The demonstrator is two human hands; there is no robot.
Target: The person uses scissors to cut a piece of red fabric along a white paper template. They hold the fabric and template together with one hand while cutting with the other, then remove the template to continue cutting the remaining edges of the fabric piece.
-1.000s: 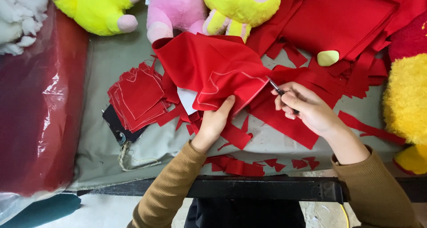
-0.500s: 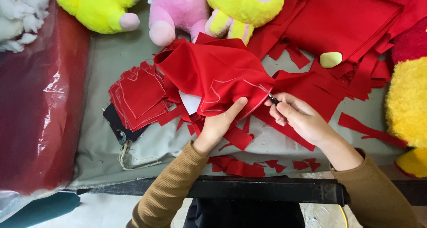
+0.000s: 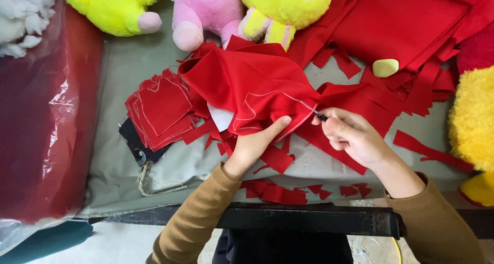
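Gripping red fabric (image 3: 257, 84), left hand (image 3: 254, 143) pinches its edge; right hand (image 3: 350, 135) closes around scissors (image 3: 320, 116).

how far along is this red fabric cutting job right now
Done: a stack of cut red pieces lies at the left, with scraps along the table edge. In hand: the left hand holds the chalk-marked red cloth while the right hand works scissors at its outline. Left: uncut folded red fabric.
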